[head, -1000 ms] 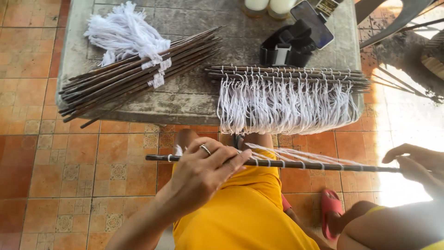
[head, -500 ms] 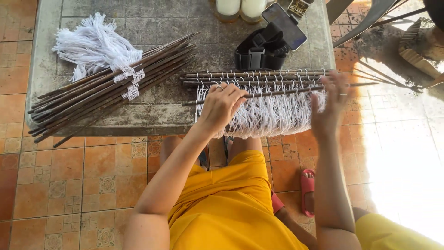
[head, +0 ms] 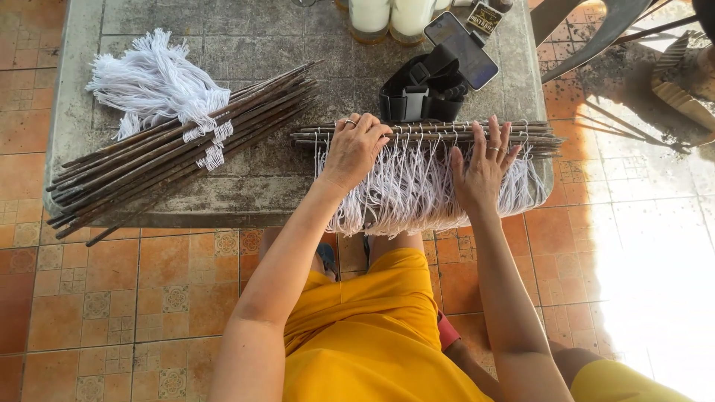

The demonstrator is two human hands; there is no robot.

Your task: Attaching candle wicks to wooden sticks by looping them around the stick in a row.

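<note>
A row of dark sticks strung with white looped strings [head: 432,132] lies across the right half of a grey stone table [head: 261,182]. The strings [head: 406,201] hang over the table's front edge. My left hand [head: 354,149], with a ring, rests flat on the left end of that row, fingers over the sticks. Over the hanging strings near the row's right part lies my right hand [head: 482,167], fingers spread and reaching the sticks. Neither hand grips anything.
A bundle of bare dark sticks [head: 179,152] lies slanted on the table's left, beside a heap of white string [head: 153,78]. A black strap [head: 421,93], a phone [head: 462,48] and two pale jars [head: 387,16] stand at the back. Tiled floor surrounds the table; chair legs [head: 596,30] at right.
One second ago my left hand held a strung stick above my lap. It was carried up to the table and laid against the row; both hands now press flat on it.
</note>
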